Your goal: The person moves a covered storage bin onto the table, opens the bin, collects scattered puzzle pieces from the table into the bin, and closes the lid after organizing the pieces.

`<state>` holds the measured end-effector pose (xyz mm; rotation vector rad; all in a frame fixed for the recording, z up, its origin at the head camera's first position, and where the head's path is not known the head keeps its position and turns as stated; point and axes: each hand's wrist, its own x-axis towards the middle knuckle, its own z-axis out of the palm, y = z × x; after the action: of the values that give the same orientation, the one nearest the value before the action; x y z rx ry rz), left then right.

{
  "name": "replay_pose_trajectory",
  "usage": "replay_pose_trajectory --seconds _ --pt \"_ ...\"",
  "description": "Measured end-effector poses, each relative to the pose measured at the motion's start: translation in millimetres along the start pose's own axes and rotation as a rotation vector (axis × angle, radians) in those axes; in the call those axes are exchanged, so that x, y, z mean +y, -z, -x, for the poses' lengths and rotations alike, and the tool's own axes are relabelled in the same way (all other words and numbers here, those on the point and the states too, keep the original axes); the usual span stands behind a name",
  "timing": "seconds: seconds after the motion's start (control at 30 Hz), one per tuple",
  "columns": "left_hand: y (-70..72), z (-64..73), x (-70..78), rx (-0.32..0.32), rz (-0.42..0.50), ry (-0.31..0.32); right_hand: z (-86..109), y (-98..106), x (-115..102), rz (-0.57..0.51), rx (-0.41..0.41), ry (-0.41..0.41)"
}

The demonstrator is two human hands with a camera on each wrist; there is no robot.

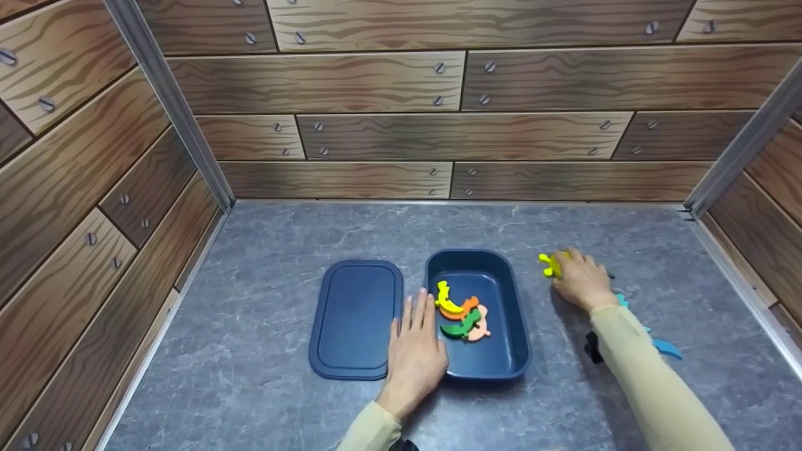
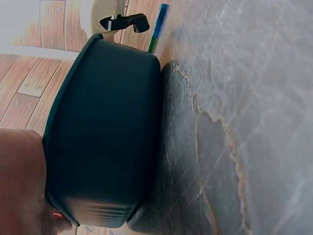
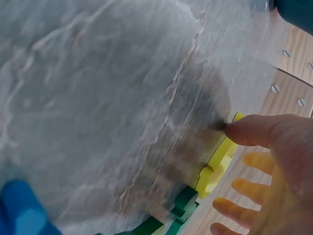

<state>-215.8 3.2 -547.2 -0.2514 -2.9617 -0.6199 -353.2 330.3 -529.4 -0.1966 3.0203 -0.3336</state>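
Note:
A navy open box [image 1: 517, 313] stands mid-table with small animal-shaped pieces in it: a yellow piece [image 1: 446, 302], a green piece [image 1: 462, 327], a pink piece [image 1: 481, 326] and a partly covered orange piece. My left hand [image 1: 416, 357], fingers straight, rests at the box's left rim, between it and a flat navy lid [image 1: 356, 319]. To the right, my right hand [image 1: 583, 280] is over another yellow piece [image 1: 548, 264], partly covering it. In the right wrist view the thumb touches this yellow piece [image 3: 217, 169], while the other fingers spread apart from it.
Beyond the right hand lies a green piece [image 3: 185, 203], mostly hidden in the head view. A blue piece [image 1: 666, 348] shows past the right forearm, which covers part of it. Wood-patterned walls [image 1: 376, 81] enclose the grey marbled table [image 1: 263, 250] at the back and sides.

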Motion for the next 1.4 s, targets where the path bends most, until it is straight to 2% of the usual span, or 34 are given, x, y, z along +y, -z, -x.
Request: replay_pose_trajectory --seconds 0.23,0.57,0.93,1.13,1.4 --pt "-0.6 0.6 0.9 0.001 0.002 0.000 -6.0 4.5 3.6 -0.011 -0.072 0.004" --pt "-1.2 0.2 0.9 0.003 0.014 0.003 -6.0 2.7 6.2 -0.041 -0.014 -0.008" --pt "-1.3 0.8 0.2 0.000 0.012 0.008 -4.4 -0.7 3.3 0.016 -0.024 -0.002" --pt "-1.4 1.5 -1.4 0.026 0.004 -0.013 -2.1 -0.3 1.8 0.005 0.002 0.016" --pt "-1.9 1.8 -1.6 0.028 0.009 -0.012 1.0 -3.3 1.6 0.012 0.033 0.007"
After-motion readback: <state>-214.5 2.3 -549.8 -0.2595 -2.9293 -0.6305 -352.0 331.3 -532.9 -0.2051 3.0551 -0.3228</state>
